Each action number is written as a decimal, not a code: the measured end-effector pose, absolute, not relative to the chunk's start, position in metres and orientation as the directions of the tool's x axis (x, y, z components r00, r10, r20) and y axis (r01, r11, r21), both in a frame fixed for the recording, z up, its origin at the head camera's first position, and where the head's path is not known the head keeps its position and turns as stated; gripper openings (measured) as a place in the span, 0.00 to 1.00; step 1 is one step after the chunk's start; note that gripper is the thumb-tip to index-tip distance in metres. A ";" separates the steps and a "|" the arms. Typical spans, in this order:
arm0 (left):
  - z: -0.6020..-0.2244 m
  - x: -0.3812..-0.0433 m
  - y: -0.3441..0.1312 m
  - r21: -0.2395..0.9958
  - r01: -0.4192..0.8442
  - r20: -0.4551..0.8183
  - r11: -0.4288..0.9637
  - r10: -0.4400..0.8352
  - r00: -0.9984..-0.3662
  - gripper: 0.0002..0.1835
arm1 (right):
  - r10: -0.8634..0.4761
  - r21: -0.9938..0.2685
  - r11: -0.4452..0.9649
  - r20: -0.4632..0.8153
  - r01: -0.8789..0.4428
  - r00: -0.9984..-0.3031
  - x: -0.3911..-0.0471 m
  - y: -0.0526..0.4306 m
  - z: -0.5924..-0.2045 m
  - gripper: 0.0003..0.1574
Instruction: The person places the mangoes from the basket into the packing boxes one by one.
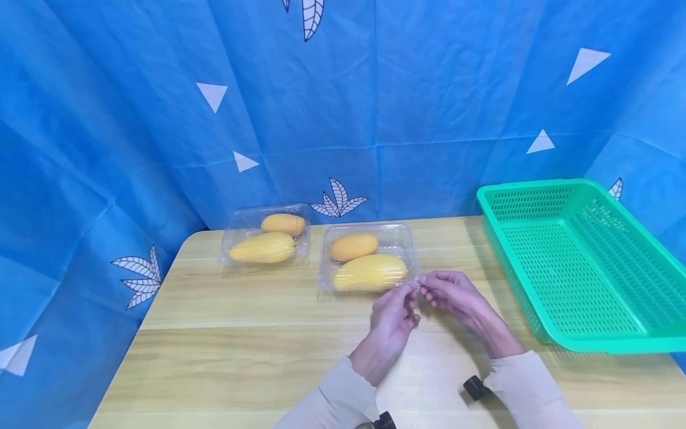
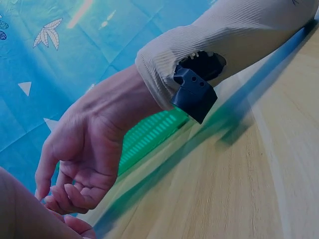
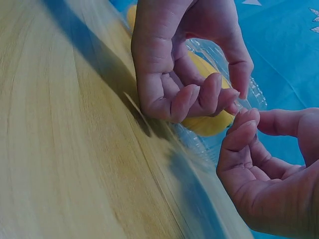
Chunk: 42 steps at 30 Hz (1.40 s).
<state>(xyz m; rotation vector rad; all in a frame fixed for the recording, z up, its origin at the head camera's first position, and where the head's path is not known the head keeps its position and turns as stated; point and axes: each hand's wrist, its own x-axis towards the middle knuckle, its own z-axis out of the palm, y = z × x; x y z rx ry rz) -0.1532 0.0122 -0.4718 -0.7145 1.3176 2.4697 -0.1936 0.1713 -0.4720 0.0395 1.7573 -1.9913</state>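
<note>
A clear plastic box (image 1: 393,235) with an orange oval fruit (image 1: 354,246) and a larger yellow oblong fruit (image 1: 370,272) inside stands on the table. At its near right corner, my left hand (image 1: 393,313) and right hand (image 1: 454,295) meet, thumbs and forefingers pinching the edge. The right wrist view has the left hand (image 3: 184,64) above and the right hand (image 3: 274,169) below, fingertips almost together in front of the box (image 3: 256,94). Seen from the left wrist, the right hand (image 2: 89,149) has its other fingers curled in; the left hand (image 2: 25,209) partly covers its fingertips.
A second clear box (image 1: 243,223) to the left holds a similar orange fruit (image 1: 283,224) and yellow fruit (image 1: 262,248). On the right stands a green perforated basket (image 1: 522,286). A blue patterned curtain (image 1: 429,107) hangs behind the wooden table (image 1: 241,351).
</note>
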 end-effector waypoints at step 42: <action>-0.471 -0.143 -0.028 0.711 -0.522 -0.465 -0.470 0.242 -0.851 0.17 | -0.094 -0.935 0.351 -0.088 0.050 -0.992 -0.197 0.176 -0.475 0.27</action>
